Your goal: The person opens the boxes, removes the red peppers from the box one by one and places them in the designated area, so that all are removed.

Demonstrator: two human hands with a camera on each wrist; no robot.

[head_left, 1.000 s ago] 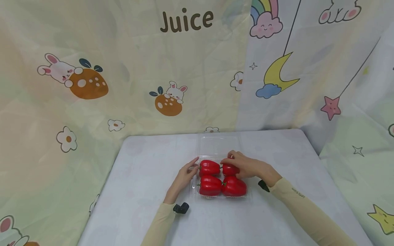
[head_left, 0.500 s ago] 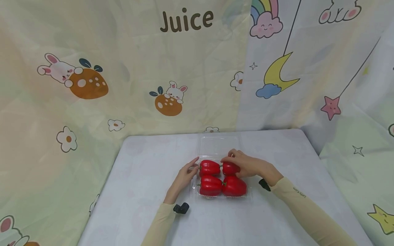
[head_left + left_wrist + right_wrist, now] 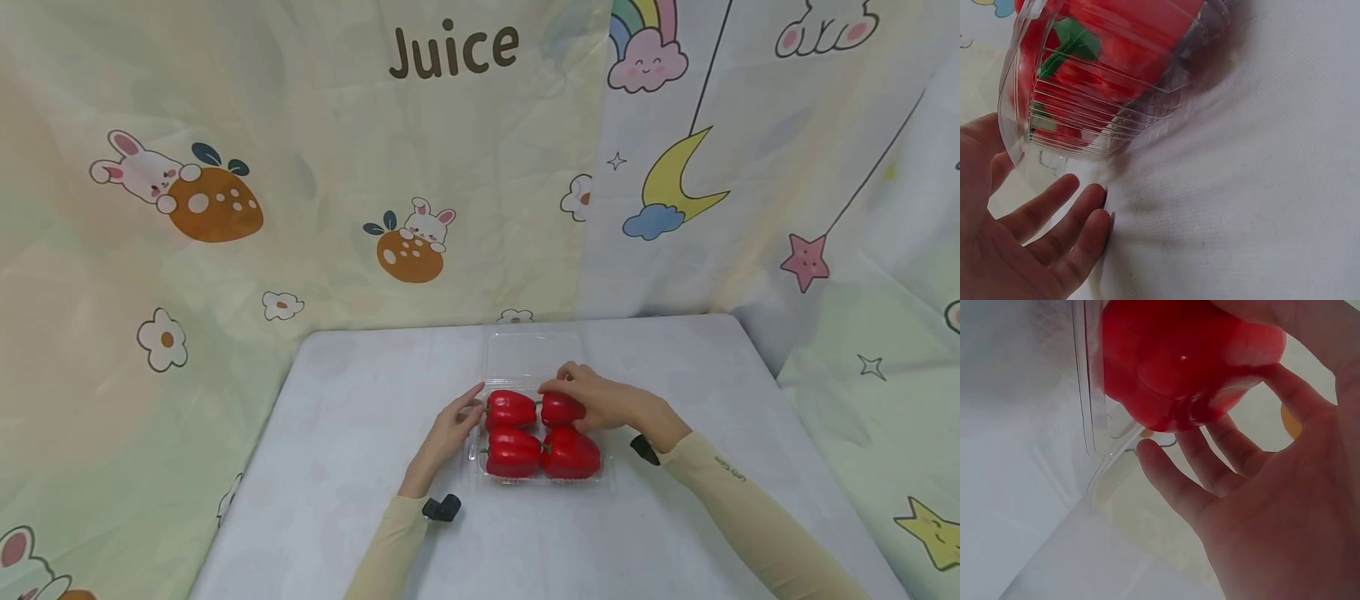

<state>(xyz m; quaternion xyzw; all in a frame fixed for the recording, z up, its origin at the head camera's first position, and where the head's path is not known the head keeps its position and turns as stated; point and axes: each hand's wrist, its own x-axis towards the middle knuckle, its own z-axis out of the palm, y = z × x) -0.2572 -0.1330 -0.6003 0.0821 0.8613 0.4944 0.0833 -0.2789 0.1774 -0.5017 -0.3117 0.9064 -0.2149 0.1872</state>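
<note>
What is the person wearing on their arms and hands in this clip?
Both arms are covered by close-fitting pale yellow sleeves that end at the wrists. The right sleeve has a small line of dark lettering, too small to read. A small black device sits at each wrist: left, right. The left hand and right hand are bare, without gloves.

Soft, even light fills the head view, bright and slightly washed out, with only faint shadows on the counter (image 3: 345, 500). Both wrist views are close and blurred; the clear plastic box (image 3: 1094, 119) casts a dark smudged shadow beside itself.
</note>
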